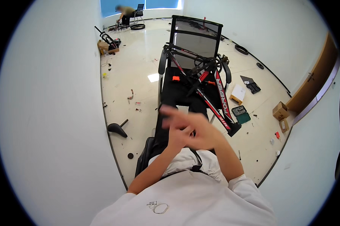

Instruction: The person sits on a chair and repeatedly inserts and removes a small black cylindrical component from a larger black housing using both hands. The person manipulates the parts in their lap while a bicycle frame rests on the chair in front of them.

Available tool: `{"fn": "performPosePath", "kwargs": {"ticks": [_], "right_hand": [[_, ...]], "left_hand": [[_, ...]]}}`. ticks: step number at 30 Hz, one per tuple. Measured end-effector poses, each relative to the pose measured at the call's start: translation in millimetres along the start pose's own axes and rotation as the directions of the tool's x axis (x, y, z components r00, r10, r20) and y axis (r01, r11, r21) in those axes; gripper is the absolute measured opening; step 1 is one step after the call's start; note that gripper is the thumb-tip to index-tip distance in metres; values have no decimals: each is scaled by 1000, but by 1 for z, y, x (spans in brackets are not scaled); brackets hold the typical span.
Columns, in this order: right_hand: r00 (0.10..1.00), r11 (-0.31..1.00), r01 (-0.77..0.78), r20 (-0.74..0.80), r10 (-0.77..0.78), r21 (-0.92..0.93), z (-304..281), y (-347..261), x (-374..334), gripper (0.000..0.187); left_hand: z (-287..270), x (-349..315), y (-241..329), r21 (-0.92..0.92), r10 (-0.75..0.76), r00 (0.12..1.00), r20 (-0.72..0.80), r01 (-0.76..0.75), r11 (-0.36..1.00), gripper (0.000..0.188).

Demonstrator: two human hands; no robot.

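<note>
My two hands meet in front of my lap. My right hand (200, 130) is smeared by motion, its fingers stretched toward the left and partly spread. Against its palm side, my left hand (178, 138) has its fingers bent together. A small dark spot shows between the hands; whether it is a part or a gap I cannot tell. Beyond them a black and red bicycle frame (224, 96) leans across a black mesh chair (194, 41). An orange item (176, 78) lies on the seat, and an orange-handled tool (211, 83) is by the frame.
On the floor at left lies a bicycle saddle (118, 129). At right are an open green tool case (243, 117), a black case (253, 87) and cardboard boxes (280, 111). A tyre (241, 49) lies farther off. Another person (126, 13) works at the back.
</note>
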State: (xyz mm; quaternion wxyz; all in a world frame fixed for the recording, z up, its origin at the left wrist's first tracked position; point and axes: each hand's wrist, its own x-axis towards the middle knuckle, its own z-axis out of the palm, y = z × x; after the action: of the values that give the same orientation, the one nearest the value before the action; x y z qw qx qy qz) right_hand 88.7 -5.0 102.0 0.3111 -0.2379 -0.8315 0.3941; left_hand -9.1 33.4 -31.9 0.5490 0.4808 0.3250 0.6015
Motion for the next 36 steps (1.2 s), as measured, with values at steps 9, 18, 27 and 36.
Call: {"fn": "performPosePath", "kwargs": {"ticks": [9,18,27,36], "right_hand": [[985,865,42,-123,-120,-500,-36,68,-21,29],[936,902,-64,-338,-94,-427,-8,78,-26,45],[799,937,-337,-499,335,91,37,121,-32,50],[714,243,-55,-133,688,968,11,148,-59,30]], "left_hand": [[6,-11,28,-164,-265,939,220,304,938,17],[-13,-3,88,-440,-291,945,147,326,837,7],[-25,16,51,-433,-354,934,55,341,834,7],[-16,10,44,-232,-53,996,69,68,970,14]]}}
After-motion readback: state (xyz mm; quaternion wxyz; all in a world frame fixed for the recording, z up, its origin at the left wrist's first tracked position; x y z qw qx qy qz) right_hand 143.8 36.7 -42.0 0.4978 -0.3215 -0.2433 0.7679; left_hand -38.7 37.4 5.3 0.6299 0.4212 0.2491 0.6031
